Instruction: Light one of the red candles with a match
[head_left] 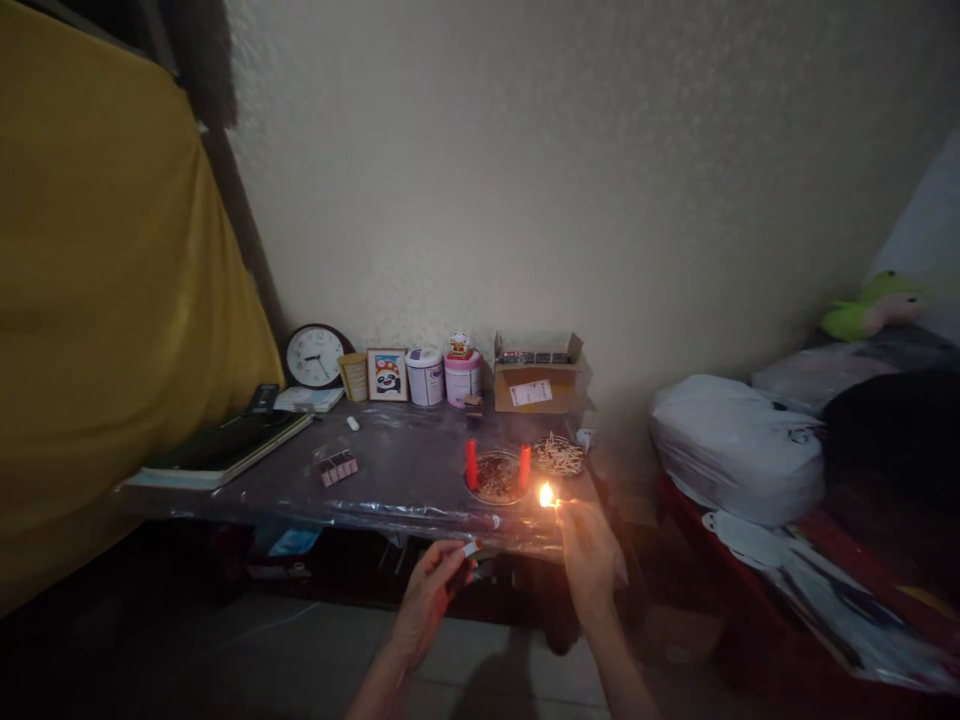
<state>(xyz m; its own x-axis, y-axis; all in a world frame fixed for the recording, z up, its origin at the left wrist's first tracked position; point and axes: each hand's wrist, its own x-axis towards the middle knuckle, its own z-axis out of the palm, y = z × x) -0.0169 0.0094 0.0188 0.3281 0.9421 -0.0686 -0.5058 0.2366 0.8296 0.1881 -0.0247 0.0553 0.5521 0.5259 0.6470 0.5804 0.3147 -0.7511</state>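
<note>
Right hand (pixel 589 555), low centre-right in the frame, pinches a lit match (pixel 550 497), its stick pointing up-left, flame just below-right of the nearer red candle (pixel 525 466), 1 of 2 upright beside a dish (pixel 499 480). Left hand (pixel 431 595), lower left and farther off, grips a matchbox (pixel 471 549).

Bench (pixel 405 470) middle lies open between the matchboxes (pixel 339 467) and red candles (pixel 472 465); a cardboard box (pixel 537 384) and tins (pixel 426 377) line the wall (pixel 600 200).
</note>
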